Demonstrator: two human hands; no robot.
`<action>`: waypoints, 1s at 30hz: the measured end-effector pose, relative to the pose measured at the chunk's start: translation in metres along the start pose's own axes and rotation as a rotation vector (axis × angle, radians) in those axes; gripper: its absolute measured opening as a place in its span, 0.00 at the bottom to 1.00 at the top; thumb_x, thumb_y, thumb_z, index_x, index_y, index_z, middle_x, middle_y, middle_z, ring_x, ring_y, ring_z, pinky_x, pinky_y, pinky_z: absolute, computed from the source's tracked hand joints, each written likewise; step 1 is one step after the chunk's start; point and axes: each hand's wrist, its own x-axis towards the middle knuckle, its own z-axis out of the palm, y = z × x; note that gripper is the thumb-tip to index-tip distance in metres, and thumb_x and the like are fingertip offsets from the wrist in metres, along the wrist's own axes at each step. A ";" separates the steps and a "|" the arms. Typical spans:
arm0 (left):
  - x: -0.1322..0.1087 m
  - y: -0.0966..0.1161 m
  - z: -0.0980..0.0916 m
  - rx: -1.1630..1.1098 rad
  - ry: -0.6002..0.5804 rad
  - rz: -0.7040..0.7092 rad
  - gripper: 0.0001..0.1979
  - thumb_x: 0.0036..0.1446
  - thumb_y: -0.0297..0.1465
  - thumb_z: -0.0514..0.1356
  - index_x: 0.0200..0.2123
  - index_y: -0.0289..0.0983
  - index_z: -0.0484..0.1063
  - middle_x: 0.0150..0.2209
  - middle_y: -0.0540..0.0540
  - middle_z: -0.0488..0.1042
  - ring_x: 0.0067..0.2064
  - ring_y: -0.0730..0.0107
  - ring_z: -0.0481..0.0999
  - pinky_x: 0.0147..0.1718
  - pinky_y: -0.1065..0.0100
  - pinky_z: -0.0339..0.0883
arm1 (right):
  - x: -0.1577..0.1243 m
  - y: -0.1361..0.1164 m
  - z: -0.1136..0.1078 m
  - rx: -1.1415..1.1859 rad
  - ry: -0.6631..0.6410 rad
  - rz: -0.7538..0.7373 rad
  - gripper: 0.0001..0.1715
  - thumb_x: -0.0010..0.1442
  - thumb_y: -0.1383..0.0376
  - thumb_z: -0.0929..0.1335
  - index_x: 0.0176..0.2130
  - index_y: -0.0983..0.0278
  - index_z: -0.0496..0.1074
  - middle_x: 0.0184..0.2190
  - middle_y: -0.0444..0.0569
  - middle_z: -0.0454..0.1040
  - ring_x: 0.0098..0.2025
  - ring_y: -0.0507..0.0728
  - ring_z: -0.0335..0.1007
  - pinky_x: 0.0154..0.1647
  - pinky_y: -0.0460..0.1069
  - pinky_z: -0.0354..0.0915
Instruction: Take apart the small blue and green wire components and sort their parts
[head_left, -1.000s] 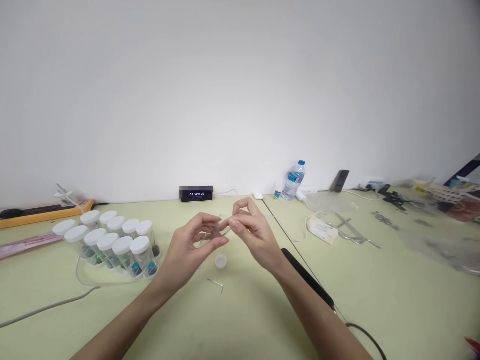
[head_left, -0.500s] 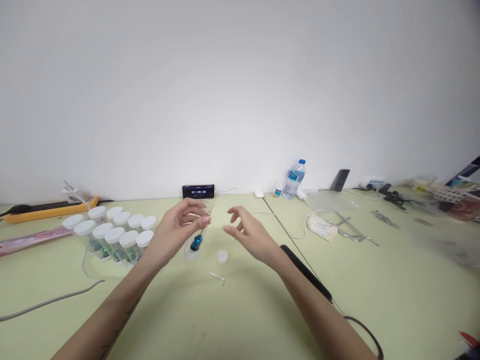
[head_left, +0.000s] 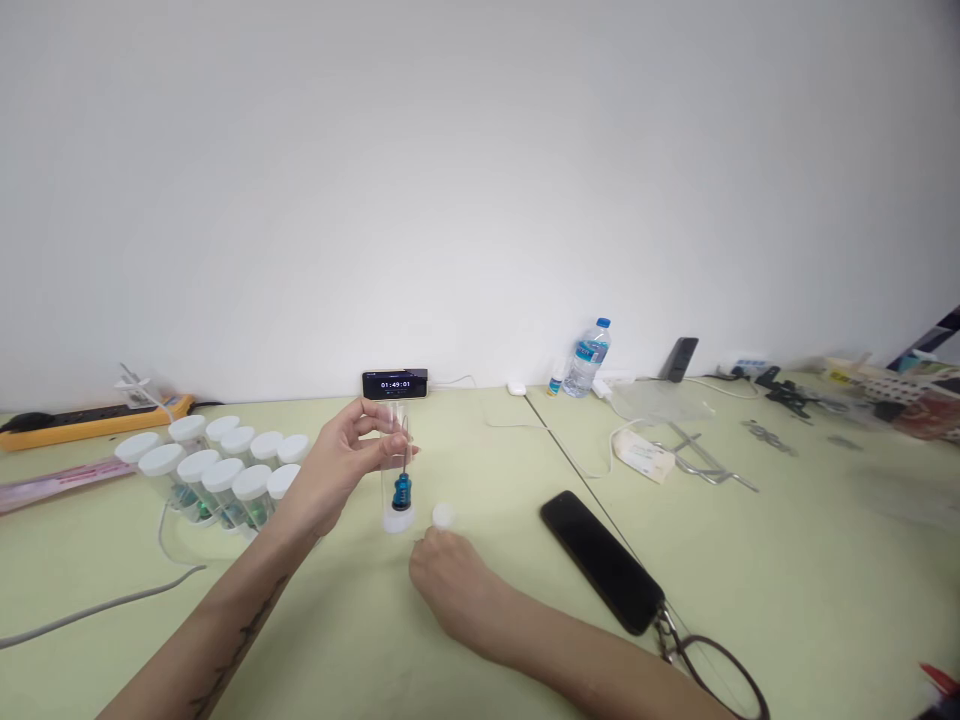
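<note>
My left hand (head_left: 358,448) is closed round a clear plastic tube (head_left: 387,488), which stands upright with its white base near the table. Inside the tube, handle down, is a small tool with a blue handle (head_left: 402,492) and a thin metal shaft, like a screwdriver. My right hand (head_left: 454,585) is low over the table, fingers curled under and mostly hidden. A thin tip of the small L-shaped hex key (head_left: 415,541) shows at its left edge; the hand covers the rest. Just beyond that hand lies a round white cap (head_left: 442,515).
Several white-capped tubes (head_left: 223,474) stand in rows on the left, near an orange power strip (head_left: 90,421). A phone showing a timer (head_left: 394,384) leans at the wall. A black phone (head_left: 602,560) lies at right; a water bottle (head_left: 587,360) stands behind.
My right hand has come down and toward me, from beside the tube onto the hex key. In my left hand the tube has become more upright.
</note>
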 end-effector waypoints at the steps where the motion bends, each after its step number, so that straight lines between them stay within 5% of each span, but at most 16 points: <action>1: 0.000 0.000 0.001 -0.001 -0.010 -0.003 0.14 0.50 0.37 0.65 0.35 0.38 0.65 0.34 0.49 0.72 0.39 0.61 0.79 0.43 0.55 0.72 | 0.001 -0.001 0.000 -0.008 0.000 -0.002 0.10 0.45 0.80 0.67 0.28 0.69 0.70 0.28 0.54 0.72 0.31 0.57 0.67 0.27 0.48 0.62; 9: 0.000 0.001 0.001 0.171 -0.011 -0.021 0.14 0.48 0.36 0.66 0.36 0.39 0.68 0.38 0.48 0.73 0.43 0.59 0.77 0.42 0.62 0.67 | 0.003 -0.002 0.000 -0.053 0.091 0.077 0.12 0.42 0.80 0.68 0.30 0.70 0.69 0.29 0.55 0.68 0.33 0.59 0.63 0.20 0.48 0.59; 15: 0.001 -0.001 0.000 0.181 -0.029 -0.039 0.16 0.47 0.36 0.67 0.39 0.39 0.70 0.38 0.46 0.74 0.42 0.59 0.77 0.42 0.61 0.67 | 0.010 -0.004 0.012 -0.034 0.074 0.111 0.12 0.44 0.81 0.68 0.30 0.69 0.67 0.28 0.53 0.68 0.31 0.57 0.64 0.24 0.48 0.60; 22: 0.002 -0.005 -0.001 0.228 -0.070 -0.040 0.17 0.44 0.35 0.68 0.38 0.40 0.70 0.39 0.44 0.76 0.43 0.59 0.76 0.40 0.62 0.68 | 0.003 0.015 -0.007 0.122 0.040 0.129 0.11 0.48 0.80 0.64 0.31 0.68 0.68 0.29 0.53 0.73 0.29 0.56 0.68 0.23 0.47 0.55; 27: 0.007 -0.015 0.003 0.225 -0.109 -0.030 0.18 0.40 0.35 0.69 0.36 0.38 0.72 0.43 0.41 0.76 0.45 0.56 0.75 0.35 0.63 0.69 | -0.014 0.061 -0.045 0.217 0.251 0.360 0.11 0.60 0.74 0.58 0.40 0.66 0.66 0.32 0.52 0.74 0.31 0.56 0.69 0.27 0.48 0.56; 30: 0.008 -0.024 0.009 0.186 -0.151 -0.016 0.17 0.38 0.34 0.70 0.34 0.37 0.72 0.42 0.41 0.76 0.45 0.56 0.74 0.34 0.63 0.70 | -0.029 0.078 -0.067 0.487 0.691 0.479 0.06 0.63 0.68 0.60 0.39 0.62 0.65 0.34 0.48 0.74 0.33 0.54 0.70 0.32 0.47 0.60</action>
